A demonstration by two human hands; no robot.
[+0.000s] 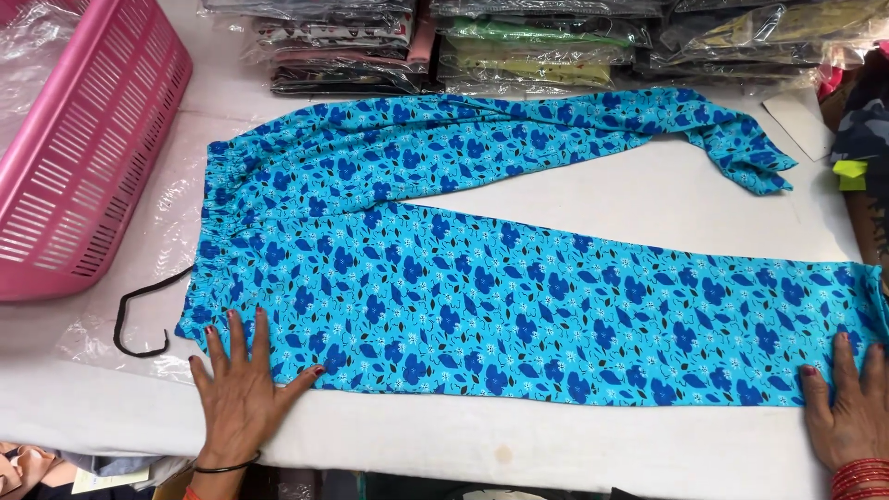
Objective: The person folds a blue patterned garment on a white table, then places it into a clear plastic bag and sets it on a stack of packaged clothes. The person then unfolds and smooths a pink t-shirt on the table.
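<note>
- Blue floral trousers (482, 278) lie spread flat on the white table (648, 194), waistband to the left.
- Left hand (239, 393) presses flat, fingers spread, on the near waist edge; grip open, holding nothing.
- Right hand (847, 412) lies flat on the hem, likewise open.
- A pink basket (83, 157) sits far left.

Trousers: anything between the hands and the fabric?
Nothing visible. The left hand lies flat on the trousers at the waist end, and the right hand lies flat on the hem end of the near leg. The black cord lies left of the waist, clear of both.
</note>
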